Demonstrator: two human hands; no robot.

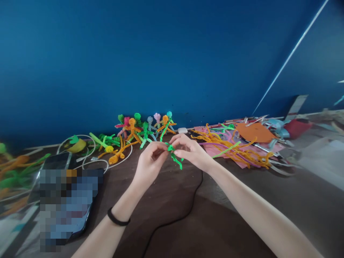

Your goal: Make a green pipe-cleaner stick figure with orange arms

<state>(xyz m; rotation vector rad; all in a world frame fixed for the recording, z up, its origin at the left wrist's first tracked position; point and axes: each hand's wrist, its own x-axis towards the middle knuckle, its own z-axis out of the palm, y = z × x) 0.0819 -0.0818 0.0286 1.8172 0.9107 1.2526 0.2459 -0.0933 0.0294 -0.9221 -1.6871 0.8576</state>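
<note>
Between my two hands is a green pipe cleaner (176,162), bent and twisted, with one strand rising toward the wall and others hanging below. My left hand (153,159) pinches it from the left, fingertips pressed together. From the right, my right hand (189,150) grips the same piece between thumb and fingers. The twisted middle is partly hidden by my fingertips. Just behind, against the blue wall, stand several small pipe cleaner figures (132,130) in orange, green, pink and grey.
Loose orange pipe cleaners (228,143) lie at the right with an orange sheet (255,132) and pink sheets. A tablet-like device (94,190) sits at the left near a white cable (126,157). A black cord (185,216) crosses the table below my hands.
</note>
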